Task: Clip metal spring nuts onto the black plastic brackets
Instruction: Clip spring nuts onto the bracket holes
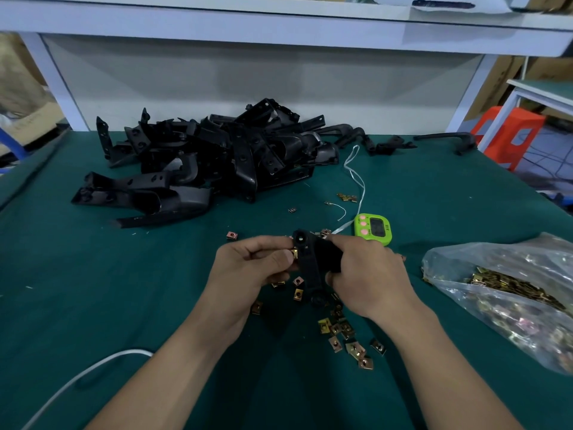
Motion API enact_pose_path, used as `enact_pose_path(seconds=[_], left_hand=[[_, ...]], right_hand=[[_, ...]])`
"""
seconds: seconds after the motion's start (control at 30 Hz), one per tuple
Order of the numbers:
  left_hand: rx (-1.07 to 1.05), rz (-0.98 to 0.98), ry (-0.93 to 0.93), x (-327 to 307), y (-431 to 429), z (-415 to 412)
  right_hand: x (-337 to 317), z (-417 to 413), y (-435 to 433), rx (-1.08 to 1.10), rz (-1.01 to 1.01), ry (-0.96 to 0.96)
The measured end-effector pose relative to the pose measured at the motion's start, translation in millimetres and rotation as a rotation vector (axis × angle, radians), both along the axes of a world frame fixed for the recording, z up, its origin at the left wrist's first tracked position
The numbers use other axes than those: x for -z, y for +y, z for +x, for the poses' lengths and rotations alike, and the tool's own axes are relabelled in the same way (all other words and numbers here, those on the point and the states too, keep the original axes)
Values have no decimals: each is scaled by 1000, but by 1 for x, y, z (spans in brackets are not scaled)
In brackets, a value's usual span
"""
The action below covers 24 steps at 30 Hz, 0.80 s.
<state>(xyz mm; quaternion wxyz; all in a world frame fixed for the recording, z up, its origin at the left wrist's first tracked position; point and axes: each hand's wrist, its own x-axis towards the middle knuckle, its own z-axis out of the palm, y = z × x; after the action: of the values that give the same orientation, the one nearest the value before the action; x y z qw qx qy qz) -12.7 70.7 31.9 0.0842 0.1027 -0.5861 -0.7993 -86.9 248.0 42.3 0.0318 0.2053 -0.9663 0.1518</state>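
Observation:
I hold a black plastic bracket (311, 268) upright over the green table, just in front of me. My right hand (366, 274) grips its right side. My left hand (257, 265) pinches a brass-coloured spring nut (295, 252) against the bracket's left edge, near the top. Several loose spring nuts (341, 333) lie scattered on the mat below and to the right of my hands. A big heap of black brackets (210, 162) lies at the back left of the table.
A clear plastic bag of spring nuts (511, 293) lies at the right. A green timer (373, 228) sits behind my right hand, with a white string (356, 178) leading back from it. A white cable (77, 380) crosses the front left. A shelf frame (279, 35) stands behind the table.

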Motion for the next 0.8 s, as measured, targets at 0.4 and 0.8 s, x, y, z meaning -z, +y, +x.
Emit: enact_pose_path(seconds=[0.4, 0.8], left_hand=[[-100, 68, -61, -2, 3, 1], [12, -73, -64, 0, 2, 3]], right_hand=[[3, 9, -8, 17, -17, 62], [6, 13, -11, 89, 42, 128]])
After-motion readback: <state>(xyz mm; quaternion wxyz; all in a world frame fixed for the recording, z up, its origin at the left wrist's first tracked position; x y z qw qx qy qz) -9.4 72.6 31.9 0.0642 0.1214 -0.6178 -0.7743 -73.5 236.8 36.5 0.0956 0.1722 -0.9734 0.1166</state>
